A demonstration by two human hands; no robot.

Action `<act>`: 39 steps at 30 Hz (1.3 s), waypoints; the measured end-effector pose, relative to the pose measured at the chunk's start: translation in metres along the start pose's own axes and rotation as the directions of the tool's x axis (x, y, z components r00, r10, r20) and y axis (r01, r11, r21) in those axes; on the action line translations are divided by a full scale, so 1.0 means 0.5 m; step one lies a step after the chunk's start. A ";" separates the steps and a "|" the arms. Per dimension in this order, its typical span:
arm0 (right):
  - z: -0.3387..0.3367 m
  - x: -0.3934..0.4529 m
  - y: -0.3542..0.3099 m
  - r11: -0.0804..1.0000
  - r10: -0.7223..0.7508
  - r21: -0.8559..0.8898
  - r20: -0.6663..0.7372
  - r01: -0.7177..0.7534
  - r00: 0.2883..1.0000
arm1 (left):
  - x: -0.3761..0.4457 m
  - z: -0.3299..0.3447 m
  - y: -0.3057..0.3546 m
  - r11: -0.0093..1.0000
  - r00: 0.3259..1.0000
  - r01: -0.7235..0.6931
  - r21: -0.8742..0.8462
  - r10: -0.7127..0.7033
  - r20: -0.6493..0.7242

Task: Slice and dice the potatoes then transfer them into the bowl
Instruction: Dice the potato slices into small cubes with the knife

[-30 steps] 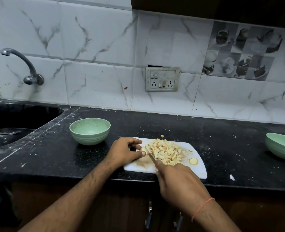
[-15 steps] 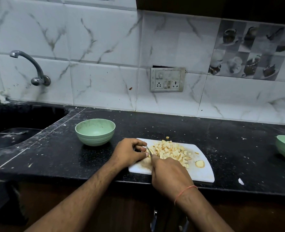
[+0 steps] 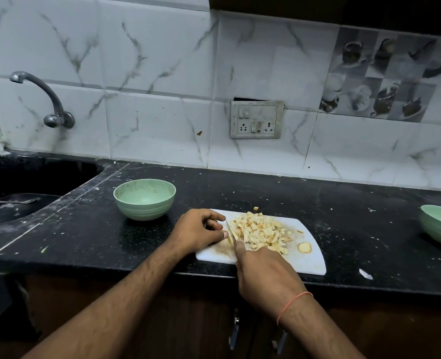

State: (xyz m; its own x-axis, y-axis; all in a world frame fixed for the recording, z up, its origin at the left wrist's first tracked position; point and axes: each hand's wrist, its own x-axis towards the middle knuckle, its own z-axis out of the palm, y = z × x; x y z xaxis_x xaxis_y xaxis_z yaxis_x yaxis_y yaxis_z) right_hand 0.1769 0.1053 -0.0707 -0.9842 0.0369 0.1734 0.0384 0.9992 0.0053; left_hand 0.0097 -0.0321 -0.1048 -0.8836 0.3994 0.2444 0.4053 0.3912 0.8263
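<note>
A white cutting board [image 3: 310, 263] lies near the front edge of the black counter. On it is a heap of diced potato [image 3: 262, 233], with one round end slice [image 3: 304, 247] apart at the right. My right hand [image 3: 264, 274] grips a knife [image 3: 230, 231] whose blade stands just left of the heap. My left hand [image 3: 197, 229] is curled on the board's left end, its fingertips next to the blade; what it holds is hidden. An empty pale green bowl [image 3: 144, 199] stands on the counter left of the board.
A second green bowl [image 3: 440, 225] sits at the right edge of the black counter [image 3: 356, 208]. A dark sink [image 3: 15, 203] with a spoon lies at the far left under a wall tap [image 3: 46, 99]. A socket plate [image 3: 257, 119] is on the tiled wall.
The knife blade has shifted from the heap's near left side up to its left edge beside my left fingertips. The camera view has drifted slightly.
</note>
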 end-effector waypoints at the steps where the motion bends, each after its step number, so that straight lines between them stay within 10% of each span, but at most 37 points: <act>1: -0.001 0.000 -0.001 1.000 0.003 -0.002 0.002 -0.003 1.000 | -0.001 -0.001 -0.001 1.000 1.000 -0.009 0.001 0.009 0.011; 32: -0.106 -0.115 0.045 0.997 -0.044 0.066 0.124 0.036 0.991 | 0.018 -0.006 0.003 0.998 0.989 0.046 -0.046 -0.039 0.144; 39: -0.109 -0.163 0.071 0.987 -0.015 0.161 0.067 0.004 0.998 | 0.034 -0.035 0.034 0.946 0.954 -0.183 0.269 0.105 0.282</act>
State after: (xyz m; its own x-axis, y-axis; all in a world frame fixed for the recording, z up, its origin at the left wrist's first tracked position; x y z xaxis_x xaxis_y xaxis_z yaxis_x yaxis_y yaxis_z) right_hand 0.2681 0.1370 -0.0308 -0.9940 0.0225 0.1073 0.0059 0.9883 -0.1523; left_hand -0.0023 -0.0330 -0.0777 -0.7342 0.6555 0.1766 0.6082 0.5196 0.6001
